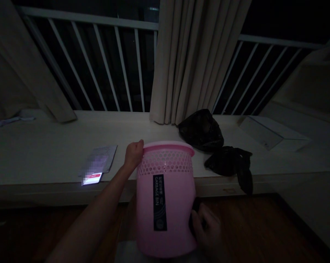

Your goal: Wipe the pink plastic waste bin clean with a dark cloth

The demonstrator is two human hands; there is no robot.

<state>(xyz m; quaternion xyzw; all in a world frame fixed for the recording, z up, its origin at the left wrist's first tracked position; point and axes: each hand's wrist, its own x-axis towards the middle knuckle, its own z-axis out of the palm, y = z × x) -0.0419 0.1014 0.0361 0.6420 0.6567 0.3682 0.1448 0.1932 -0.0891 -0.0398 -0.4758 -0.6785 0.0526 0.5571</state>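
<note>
A pink plastic garbage bin (178, 204), with a band of holes below its rim and a dark "GARBAGE BIN" label (159, 202), is tilted in front of me. My left hand (133, 155) is closed around the left side of its rim. Low on the bin's right side, my right hand (207, 224) is closed on a dark cloth-like thing (193, 219) that touches the bin wall. Dim light hides exactly what this dark thing is.
On the pale window ledge (57, 146) lie two black plastic bags (201, 131), a booklet (103, 157), a lit phone (92, 178) and a white box (271, 133). Curtains (186, 54) hang before white railings (118, 65). Below is a dark wooden floor (249, 226).
</note>
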